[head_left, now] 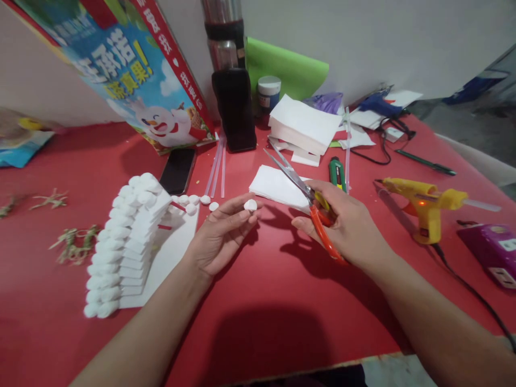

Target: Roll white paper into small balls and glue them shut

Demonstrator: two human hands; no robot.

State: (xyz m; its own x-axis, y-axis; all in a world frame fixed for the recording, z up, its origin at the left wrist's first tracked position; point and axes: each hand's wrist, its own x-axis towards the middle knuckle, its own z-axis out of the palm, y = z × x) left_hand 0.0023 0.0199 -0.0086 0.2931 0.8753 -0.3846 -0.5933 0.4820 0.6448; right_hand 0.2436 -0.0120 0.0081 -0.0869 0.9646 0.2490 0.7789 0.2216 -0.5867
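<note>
Between the fingertips of my left hand (226,231) is a small round white piece (250,205), pinched with its face upward. My right hand (350,226) grips scissors (322,226) with orange-red handles; the blades are slightly apart and point up and left. A folded white paper stack (278,187) lies just behind the scissors. Left of my left hand stands a curved white model (133,247), its stepped pieces edged with rows of round white pieces, on a white base sheet. Several loose round white pieces (213,206) lie beside the model's back edge.
At right, a yellow glue gun (429,204) with a lit light lies near a purple power box (492,250); its cord runs forward. Behind are a green cutter (337,173), white paper pile (305,126), upright phone (234,110), flat phone (178,171), glue sticks (217,166) and a printed box (141,75).
</note>
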